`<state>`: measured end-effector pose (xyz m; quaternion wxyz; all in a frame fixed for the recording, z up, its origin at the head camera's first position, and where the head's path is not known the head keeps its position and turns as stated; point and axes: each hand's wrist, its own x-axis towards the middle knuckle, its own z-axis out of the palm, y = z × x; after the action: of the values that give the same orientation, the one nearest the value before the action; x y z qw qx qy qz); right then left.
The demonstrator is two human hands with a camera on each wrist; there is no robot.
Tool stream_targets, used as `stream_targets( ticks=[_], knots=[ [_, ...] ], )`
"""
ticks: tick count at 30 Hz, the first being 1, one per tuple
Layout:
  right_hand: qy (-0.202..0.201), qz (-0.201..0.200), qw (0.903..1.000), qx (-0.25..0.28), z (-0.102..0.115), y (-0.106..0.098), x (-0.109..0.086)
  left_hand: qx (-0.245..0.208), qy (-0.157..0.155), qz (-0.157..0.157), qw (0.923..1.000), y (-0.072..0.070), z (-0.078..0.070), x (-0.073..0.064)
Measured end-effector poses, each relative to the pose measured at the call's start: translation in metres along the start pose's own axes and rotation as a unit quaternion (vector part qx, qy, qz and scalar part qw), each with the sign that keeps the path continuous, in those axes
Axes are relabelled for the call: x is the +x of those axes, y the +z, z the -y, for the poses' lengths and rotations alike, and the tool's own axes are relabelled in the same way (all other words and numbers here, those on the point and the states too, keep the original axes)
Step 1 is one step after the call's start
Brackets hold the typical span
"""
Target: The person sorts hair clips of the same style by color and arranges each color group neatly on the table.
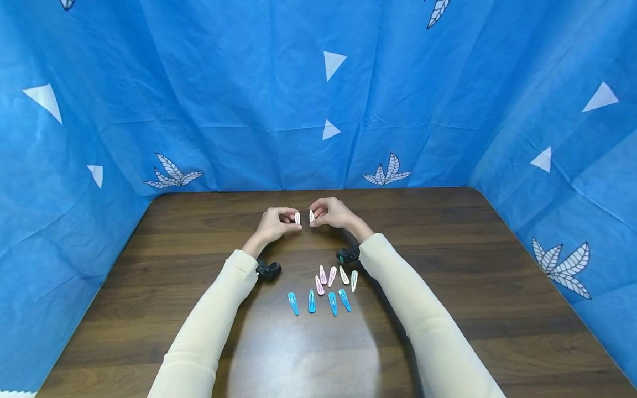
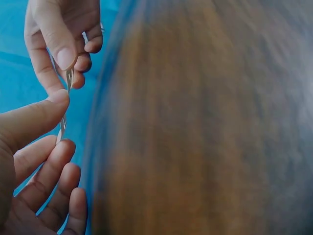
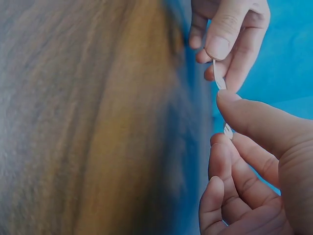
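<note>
My left hand (image 1: 276, 224) pinches a small pale snap hair clip (image 1: 297, 218) between thumb and fingertips, holding it up above the far part of the table. Facing it, a short gap away, my right hand (image 1: 333, 213) pinches a white snap hair clip (image 1: 311, 216) the same way. In the left wrist view, the thumb and a fingertip hold the left clip (image 2: 61, 128) at its two ends. The right clip (image 3: 228, 130) shows between thumb and finger in the right wrist view, partly covered by the thumb.
Nearer me on the wooden table (image 1: 199, 232) lie three pink hair clips (image 1: 319, 285), two white hair clips (image 1: 354, 281) and a row of several blue hair clips (image 1: 311, 301). A blue patterned curtain (image 1: 278, 99) hangs behind the table and along both sides.
</note>
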<state>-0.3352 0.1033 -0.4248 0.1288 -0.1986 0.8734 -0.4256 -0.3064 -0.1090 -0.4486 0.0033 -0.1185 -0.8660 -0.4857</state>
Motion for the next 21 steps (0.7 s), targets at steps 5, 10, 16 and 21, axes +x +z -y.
stream_targets(
  ticks=[5, 10, 16, 21],
  knots=[
    [0.016, 0.009, 0.9998, -0.008, -0.002, 0.005, 0.005, 0.025, 0.004, -0.002, 0.9997, 0.002, 0.004, 0.002],
    [0.021, 0.016, 0.9995, -0.015, -0.001, 0.010, 0.007, 0.053, 0.014, 0.003, 0.9985, 0.005, 0.010, 0.003],
    [0.016, 0.014, 0.9993, -0.030, -0.003, 0.013, 0.009, 0.073, 0.026, -0.008, 0.9970, 0.009, 0.016, 0.003],
    [0.010, 0.010, 0.9983, -0.056, -0.003, 0.016, 0.010, 0.098, 0.024, -0.010, 0.9948, 0.011, 0.018, 0.001]
  ],
)
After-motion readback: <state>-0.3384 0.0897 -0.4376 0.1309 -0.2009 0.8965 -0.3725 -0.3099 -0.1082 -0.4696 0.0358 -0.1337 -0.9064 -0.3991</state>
